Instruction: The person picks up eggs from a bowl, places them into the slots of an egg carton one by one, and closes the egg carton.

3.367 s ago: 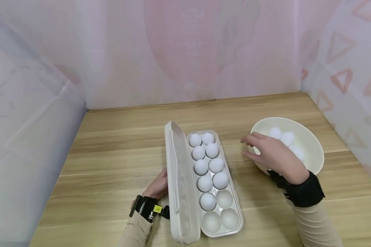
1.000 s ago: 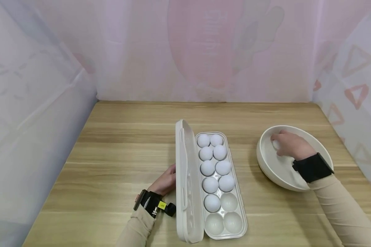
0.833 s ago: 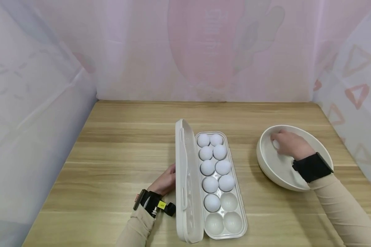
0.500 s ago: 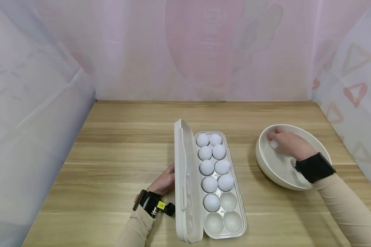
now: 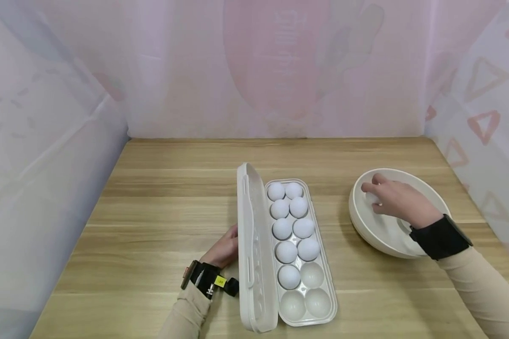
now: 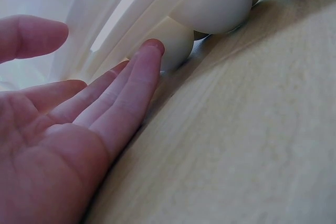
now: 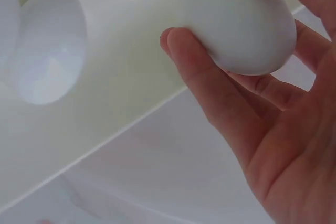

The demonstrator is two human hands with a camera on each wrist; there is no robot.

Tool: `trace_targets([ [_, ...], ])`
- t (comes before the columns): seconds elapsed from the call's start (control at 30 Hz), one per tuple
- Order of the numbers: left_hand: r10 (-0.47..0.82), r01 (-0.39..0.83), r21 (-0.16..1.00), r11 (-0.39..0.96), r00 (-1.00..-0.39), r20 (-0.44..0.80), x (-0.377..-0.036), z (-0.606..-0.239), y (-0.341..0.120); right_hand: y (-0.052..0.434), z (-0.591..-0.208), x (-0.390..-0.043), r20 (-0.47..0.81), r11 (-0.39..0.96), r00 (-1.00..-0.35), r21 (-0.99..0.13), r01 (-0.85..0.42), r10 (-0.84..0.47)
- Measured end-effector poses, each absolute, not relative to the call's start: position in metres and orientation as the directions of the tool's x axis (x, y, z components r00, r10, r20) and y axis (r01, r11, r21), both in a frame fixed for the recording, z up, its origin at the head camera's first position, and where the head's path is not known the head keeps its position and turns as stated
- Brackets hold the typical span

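Observation:
An open cream egg carton stands on the table, its lid upright on the left. White eggs fill most of its cups; three cups at the near end hold nothing. My left hand is behind the lid; in the left wrist view its straight fingers reach the carton's rounded underside. My right hand is over the inside of the cream bowl, pinching a white egg between thumb and fingers. More eggs lie in the bowl, mostly hidden by this hand in the head view.
The wooden table carries the carton in the middle and the bowl at the right. Pale printed curtains enclose the back and both sides.
Earlier my right hand hovered at the bowl's left rim; it then went into the bowl. Over the last second it has lifted slightly leftward with an egg. My left hand stays put.

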State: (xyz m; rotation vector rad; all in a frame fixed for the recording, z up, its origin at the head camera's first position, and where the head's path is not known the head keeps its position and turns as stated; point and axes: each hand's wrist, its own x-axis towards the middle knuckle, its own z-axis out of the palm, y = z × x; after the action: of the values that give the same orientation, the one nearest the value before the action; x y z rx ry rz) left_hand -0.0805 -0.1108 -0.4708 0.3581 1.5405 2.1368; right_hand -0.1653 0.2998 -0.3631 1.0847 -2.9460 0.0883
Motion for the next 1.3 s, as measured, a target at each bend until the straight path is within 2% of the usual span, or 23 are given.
trace_targets([
  [0.33, 0.514, -0.217, 0.939, -0.265, -0.856, -0.053, -0.081, -0.473, -0.112, 0.29, -0.348, -0.148, 0.145, 0.721, -0.713, 0.003, -0.693, -0.686],
  [0.7, 0.516, -0.231, 0.937, -0.264, -0.854, -0.065, -0.081, -0.472, -0.112, 0.281, -0.335, -0.129, 0.207, 0.703, -0.686, 0.016, -0.711, -0.698],
  [1.07, 0.522, -0.244, 0.935, -0.259, -0.849, -0.077, -0.082, -0.471, -0.112, 0.267, -0.328, -0.117, 0.296, 0.655, -0.612, 0.067, -0.753, -0.734],
  [1.3, 0.518, -0.241, 0.939, -0.244, -0.851, -0.084, -0.082, -0.472, -0.111, 0.258, -0.326, -0.111, 0.272, 0.669, -0.635, 0.047, -0.742, -0.723],
])
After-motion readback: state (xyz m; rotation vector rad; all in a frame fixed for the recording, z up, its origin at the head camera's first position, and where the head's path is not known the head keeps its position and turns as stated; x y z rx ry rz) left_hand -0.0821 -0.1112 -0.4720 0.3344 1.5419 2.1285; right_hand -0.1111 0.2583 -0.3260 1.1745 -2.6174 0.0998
